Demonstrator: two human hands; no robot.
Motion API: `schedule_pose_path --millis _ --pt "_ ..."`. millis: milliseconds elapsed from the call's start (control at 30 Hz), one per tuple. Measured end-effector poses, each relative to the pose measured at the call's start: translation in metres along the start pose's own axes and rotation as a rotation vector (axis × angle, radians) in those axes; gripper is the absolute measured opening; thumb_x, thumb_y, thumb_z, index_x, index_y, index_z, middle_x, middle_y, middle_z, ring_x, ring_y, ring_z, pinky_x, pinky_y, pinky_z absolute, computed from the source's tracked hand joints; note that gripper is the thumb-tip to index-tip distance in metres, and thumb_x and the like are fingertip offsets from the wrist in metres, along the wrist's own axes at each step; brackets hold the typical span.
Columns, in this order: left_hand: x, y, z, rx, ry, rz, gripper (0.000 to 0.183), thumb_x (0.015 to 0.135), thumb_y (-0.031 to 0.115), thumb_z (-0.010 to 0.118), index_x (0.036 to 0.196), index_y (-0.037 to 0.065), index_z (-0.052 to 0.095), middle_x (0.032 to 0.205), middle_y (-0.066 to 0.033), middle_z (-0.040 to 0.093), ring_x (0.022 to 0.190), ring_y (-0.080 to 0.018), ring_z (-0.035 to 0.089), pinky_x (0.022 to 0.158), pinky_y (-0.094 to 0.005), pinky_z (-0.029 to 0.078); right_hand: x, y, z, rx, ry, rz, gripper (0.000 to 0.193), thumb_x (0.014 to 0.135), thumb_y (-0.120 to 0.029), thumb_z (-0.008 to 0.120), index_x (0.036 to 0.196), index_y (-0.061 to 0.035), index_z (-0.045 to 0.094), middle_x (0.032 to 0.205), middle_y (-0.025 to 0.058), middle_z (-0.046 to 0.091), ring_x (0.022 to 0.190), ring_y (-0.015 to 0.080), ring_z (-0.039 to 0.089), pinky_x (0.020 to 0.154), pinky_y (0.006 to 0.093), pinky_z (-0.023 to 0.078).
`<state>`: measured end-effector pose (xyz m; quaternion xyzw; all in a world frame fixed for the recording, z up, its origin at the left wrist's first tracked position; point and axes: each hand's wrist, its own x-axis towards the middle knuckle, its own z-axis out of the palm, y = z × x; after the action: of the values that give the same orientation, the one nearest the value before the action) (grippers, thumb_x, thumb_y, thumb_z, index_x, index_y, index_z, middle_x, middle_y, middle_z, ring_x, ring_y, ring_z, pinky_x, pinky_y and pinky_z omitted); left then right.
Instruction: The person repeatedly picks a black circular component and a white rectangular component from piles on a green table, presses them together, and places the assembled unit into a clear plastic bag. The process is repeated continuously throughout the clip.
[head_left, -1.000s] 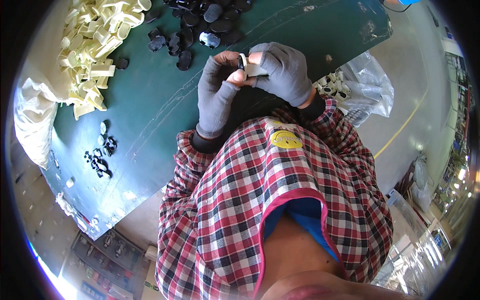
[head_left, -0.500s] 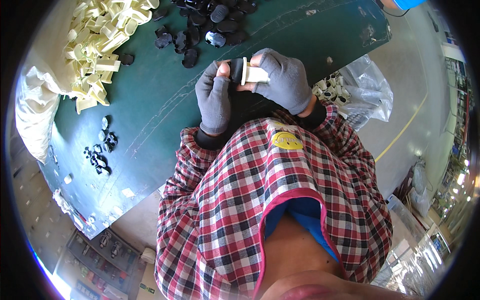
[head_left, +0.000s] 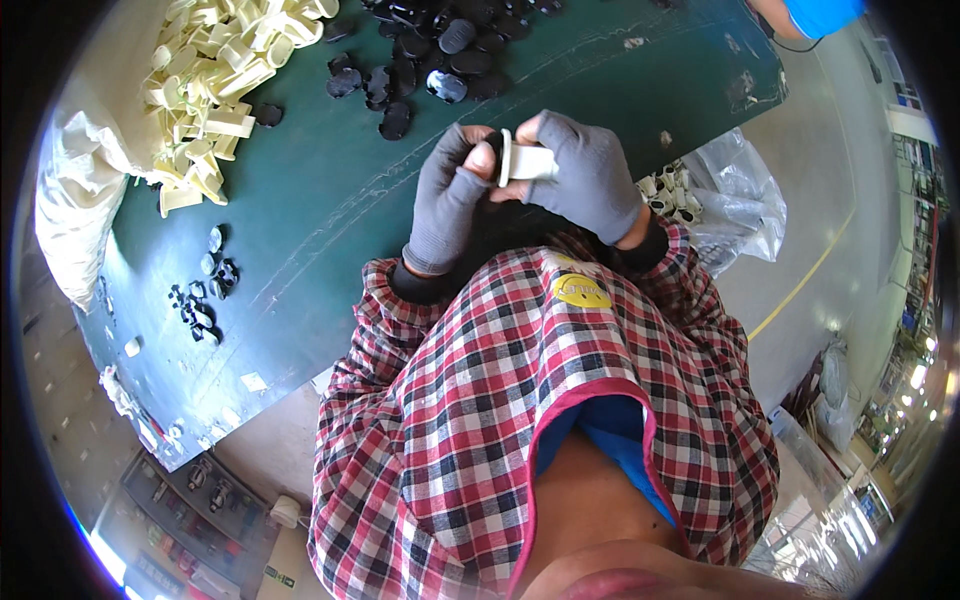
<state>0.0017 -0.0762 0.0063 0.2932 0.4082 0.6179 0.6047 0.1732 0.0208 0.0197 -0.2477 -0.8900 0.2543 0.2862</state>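
Both my hands wear grey fingerless gloves and meet above the near part of the green table. My right hand (head_left: 590, 172) is closed on a cream plastic part (head_left: 530, 163) with a flat flange and a short stem. Against the flange, my left hand (head_left: 452, 190) pinches a black oval cap (head_left: 494, 150), mostly covered by my fingers. Whether the cap is seated on the cream part I cannot tell. Beyond my hands lies a heap of black oval caps (head_left: 457, 37). A pile of cream plastic parts (head_left: 215, 70) spreads at the far left.
A white sack (head_left: 78, 200) stands at the table's left edge. Small black pieces (head_left: 200, 300) lie on the green table (head_left: 320, 260). Right of the table, a clear plastic bag (head_left: 735, 190) holds assembled-looking cream and black parts. Another person's blue sleeve (head_left: 825, 15) shows at the far right.
My left fingers have closed in over the black cap, which now shows less beside the flange. Both hands appear slightly farther right and lower in the picture, as does the table.
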Motion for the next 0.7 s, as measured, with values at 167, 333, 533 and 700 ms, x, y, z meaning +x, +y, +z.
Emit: schedule_pose_path --millis 167,333,533,700 --pt "-0.014 0.015 0.000 0.877 0.054 0.117 0.019 0.095 0.012 0.059 0.109 -0.001 0.061 0.082 -0.0257 0.064 0.073 -0.0429 0.067 0.066 -0.0423 0.053 -0.007 -0.007 0.000 0.013 -0.242 0.064 0.056 0.075 -0.045 0.086 0.105 -0.0066 0.058 0.092 0.0133 0.071 0.076 0.0307 0.072 0.064 0.0371 0.057" --pt "-0.022 0.027 -0.011 1.098 -0.095 0.066 0.027 0.096 0.027 0.062 0.099 0.000 0.060 0.079 -0.0243 0.063 0.070 -0.0446 0.062 0.063 -0.0456 0.050 -0.007 -0.011 -0.003 0.059 -0.278 -0.079 0.058 0.078 -0.050 0.083 0.103 -0.0050 0.058 0.086 0.0136 0.069 0.074 0.0309 0.071 0.062 0.0377 0.056" --pt "-0.037 0.048 -0.015 0.151 -0.386 -0.256 0.044 0.108 0.044 0.049 0.086 0.006 0.056 0.068 0.0013 0.055 0.054 -0.0066 0.043 0.051 -0.0229 0.034 -0.006 -0.026 -0.010 0.579 -0.345 0.087 0.069 0.076 -0.057 0.085 0.106 -0.0032 0.056 0.087 0.0139 0.069 0.077 0.0254 0.071 0.068 0.0325 0.055" --pt "-0.037 0.050 0.007 -0.416 -0.074 0.043 0.036 0.105 0.040 0.056 0.090 0.008 0.051 0.067 -0.0004 0.052 0.050 -0.0062 0.042 0.046 -0.0223 0.035 -0.005 -0.027 0.009 0.858 0.285 0.349 0.050 0.089 -0.041 0.080 0.108 -0.0028 0.054 0.092 0.0040 0.060 0.082 0.0133 0.059 0.074 0.0264 0.049"
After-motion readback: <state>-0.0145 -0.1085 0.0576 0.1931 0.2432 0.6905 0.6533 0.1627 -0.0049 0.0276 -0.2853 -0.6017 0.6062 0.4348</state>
